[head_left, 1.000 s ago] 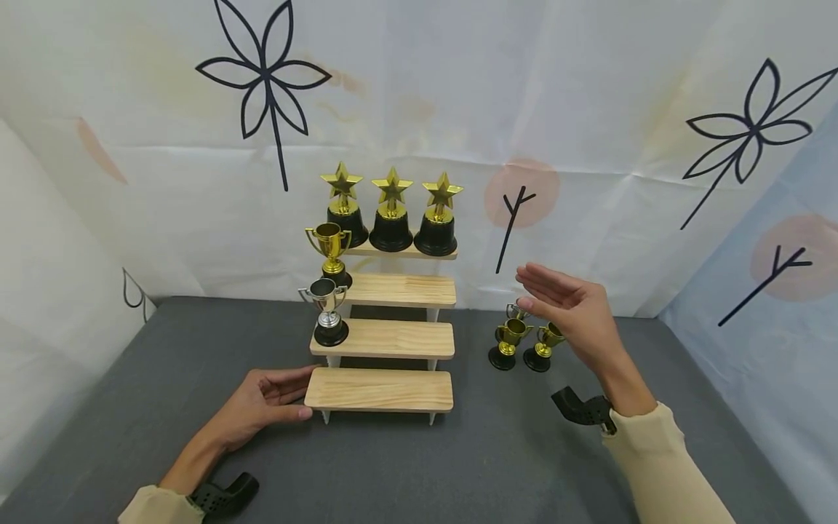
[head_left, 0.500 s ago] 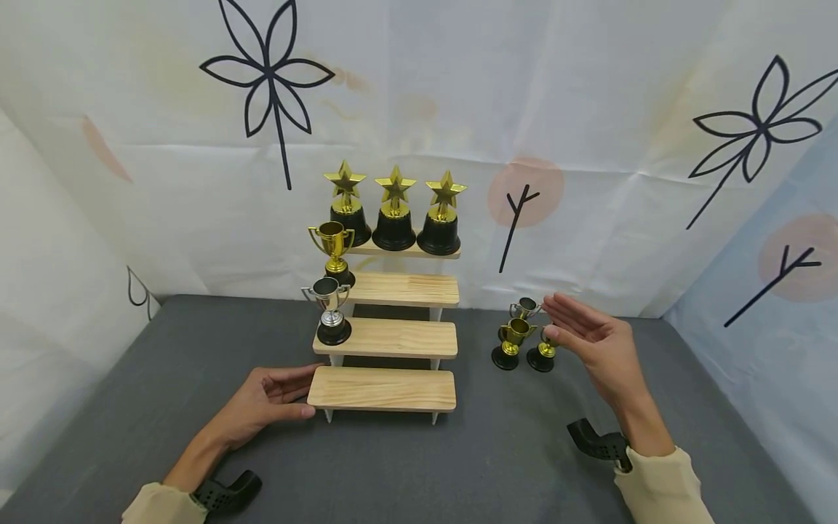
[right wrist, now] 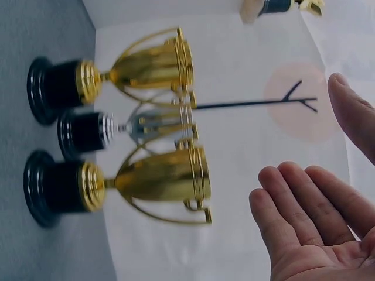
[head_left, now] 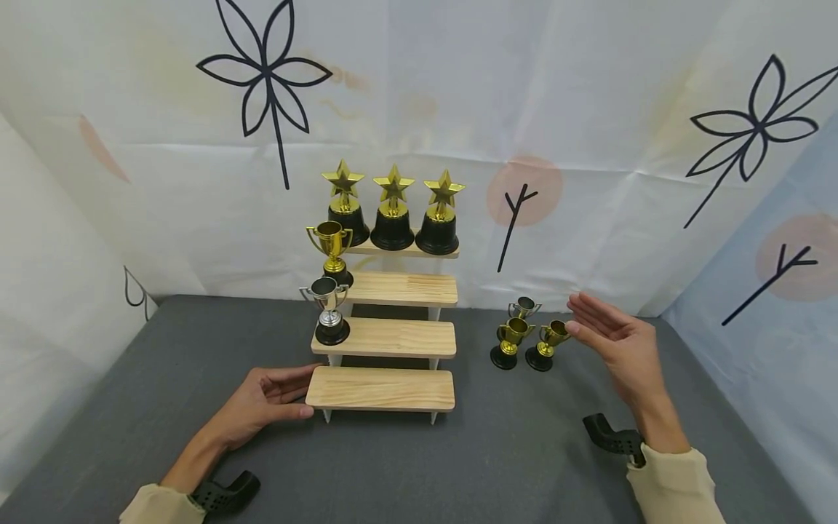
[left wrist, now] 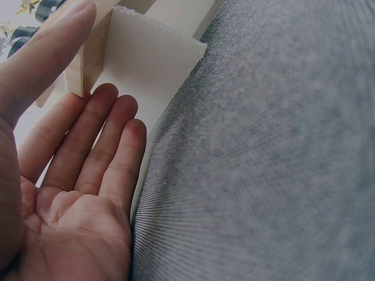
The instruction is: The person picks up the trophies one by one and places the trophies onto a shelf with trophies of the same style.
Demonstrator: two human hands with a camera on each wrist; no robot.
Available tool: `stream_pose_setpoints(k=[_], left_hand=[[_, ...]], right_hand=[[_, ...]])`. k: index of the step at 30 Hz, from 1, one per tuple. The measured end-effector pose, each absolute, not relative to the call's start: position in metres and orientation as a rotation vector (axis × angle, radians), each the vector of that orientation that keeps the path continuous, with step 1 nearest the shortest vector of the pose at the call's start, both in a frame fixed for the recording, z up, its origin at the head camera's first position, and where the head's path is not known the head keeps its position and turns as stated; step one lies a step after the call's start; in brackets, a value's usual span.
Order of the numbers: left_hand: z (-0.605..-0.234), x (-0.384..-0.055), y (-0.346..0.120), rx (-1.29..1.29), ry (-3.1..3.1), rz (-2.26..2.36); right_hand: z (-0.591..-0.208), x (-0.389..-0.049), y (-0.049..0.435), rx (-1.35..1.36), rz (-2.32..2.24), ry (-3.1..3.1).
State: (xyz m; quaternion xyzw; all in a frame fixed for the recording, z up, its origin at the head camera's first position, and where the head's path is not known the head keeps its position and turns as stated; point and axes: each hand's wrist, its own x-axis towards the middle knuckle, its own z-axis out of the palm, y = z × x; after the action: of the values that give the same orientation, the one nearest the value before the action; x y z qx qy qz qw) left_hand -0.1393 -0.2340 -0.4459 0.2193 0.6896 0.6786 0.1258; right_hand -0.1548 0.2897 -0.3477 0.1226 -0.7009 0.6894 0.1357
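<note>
My left hand (head_left: 265,404) lies at the left end of the lowest wooden step of a display stand (head_left: 380,389), its fingers straight at the step's end (left wrist: 79,73) and thumb extended by the front corner. My right hand (head_left: 618,346) is raised with straight fingers, holding nothing, just right of two small gold trophy cups (head_left: 511,335) (head_left: 553,335). A silver trophy cup (head_left: 524,306) stands behind them, partly hidden. In the right wrist view, the right fingers (right wrist: 293,205) are apart from the nearer gold cup (right wrist: 164,175).
Three gold star trophies (head_left: 393,218) stand on the top step. A gold cup (head_left: 333,244) and a silver cup (head_left: 327,309) stand at the left ends of the two steps below. Behind the grey table (head_left: 484,466) hangs a patterned white cloth (head_left: 419,109).
My right hand has moved right and somewhat down, away from the silver cup it was covering, so all three loose cups show. My left hand stays at the stand.
</note>
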Motion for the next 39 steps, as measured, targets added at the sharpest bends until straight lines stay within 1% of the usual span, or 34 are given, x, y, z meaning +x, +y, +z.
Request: stream_pose_setpoints(k=[6, 11, 18, 29, 39], left_hand=[[-0.446, -0.139, -0.234, 0.647, 1.989, 1.98], [-0.445, -0.139, -0.233, 0.633, 1.997, 1.974], [-0.445, -0.139, -0.233, 0.629, 1.998, 1.972], [-0.445, -0.139, -0.233, 0.628, 2.009, 1.973], [-0.444, -0.138, -0.233, 0.625, 2.016, 1.973]], right_hand=[[-0.355, -0.158, 0.305, 0.267, 1.974, -2.066], [-0.37, -0.162, 0.315, 0.212, 1.979, -2.142], [-0.392, -0.17, 0.326, 0.266, 2.04, -2.236], [-0.419, -0.179, 0.323, 0.268, 2.069, -2.346], [-0.434, -0.182, 0.321, 0.292, 1.986, -2.426]])
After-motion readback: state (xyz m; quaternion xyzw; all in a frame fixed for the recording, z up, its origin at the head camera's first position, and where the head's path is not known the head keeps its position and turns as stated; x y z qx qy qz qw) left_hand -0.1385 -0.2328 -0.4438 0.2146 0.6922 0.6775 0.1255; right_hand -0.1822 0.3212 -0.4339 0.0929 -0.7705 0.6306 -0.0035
